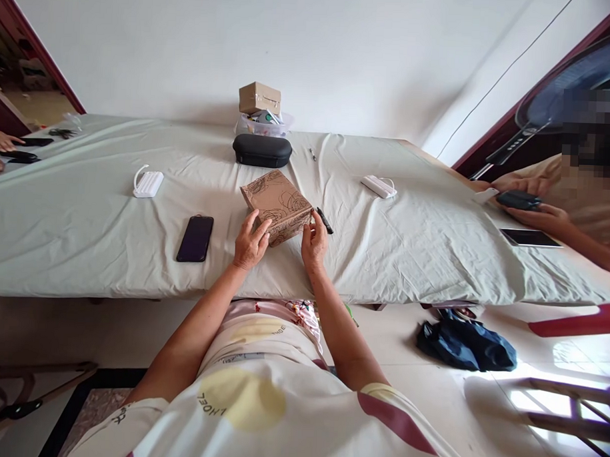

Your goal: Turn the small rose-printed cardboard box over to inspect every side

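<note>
A brown cardboard box (276, 203) with a drawn pattern lies on the cloth-covered table (84, 247) straight in front of me. My left hand (251, 240) rests against its near left corner, fingers spread on the lid. My right hand (314, 242) touches the box's near right edge with curled fingers; nothing is visibly held in it. A black marker (324, 220) lies on the cloth just past my right fingertips.
A black phone (195, 238) and a white power bank (147, 183) lie to the left. A black case (262, 150), a plastic tub (261, 125) with a small box on top stand behind. Another person's hands (530, 204) hold a dark item at right; other hands at far left.
</note>
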Demonstrator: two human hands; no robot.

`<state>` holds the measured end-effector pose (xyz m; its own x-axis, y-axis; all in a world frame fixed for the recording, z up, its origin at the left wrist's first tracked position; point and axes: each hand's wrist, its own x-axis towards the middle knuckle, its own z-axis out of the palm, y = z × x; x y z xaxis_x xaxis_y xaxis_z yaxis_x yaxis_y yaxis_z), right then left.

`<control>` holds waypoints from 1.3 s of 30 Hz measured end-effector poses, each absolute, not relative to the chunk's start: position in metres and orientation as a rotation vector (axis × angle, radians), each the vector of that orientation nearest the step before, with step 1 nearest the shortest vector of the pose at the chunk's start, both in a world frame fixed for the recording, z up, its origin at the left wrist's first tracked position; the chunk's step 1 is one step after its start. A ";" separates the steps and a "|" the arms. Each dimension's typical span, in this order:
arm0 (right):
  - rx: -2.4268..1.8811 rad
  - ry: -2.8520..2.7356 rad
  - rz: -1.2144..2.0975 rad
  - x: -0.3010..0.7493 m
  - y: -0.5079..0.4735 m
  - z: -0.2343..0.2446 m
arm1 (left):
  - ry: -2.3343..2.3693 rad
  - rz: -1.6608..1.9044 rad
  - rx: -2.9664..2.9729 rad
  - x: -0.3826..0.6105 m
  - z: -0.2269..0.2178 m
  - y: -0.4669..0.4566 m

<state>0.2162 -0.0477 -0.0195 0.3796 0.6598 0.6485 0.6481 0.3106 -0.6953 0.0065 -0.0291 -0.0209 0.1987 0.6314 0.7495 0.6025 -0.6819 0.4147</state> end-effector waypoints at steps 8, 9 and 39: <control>-1.517 -1.293 0.016 0.225 -0.039 -0.029 | 1.243 1.524 2.329 0.005 -0.022 -0.030; -1.552 -1.310 0.043 0.225 -0.038 -0.030 | 1.240 1.539 2.322 0.005 -0.023 -0.030; -1.812 -1.593 -0.081 0.198 -0.049 -0.036 | 1.763 1.231 2.264 0.014 -0.036 -0.026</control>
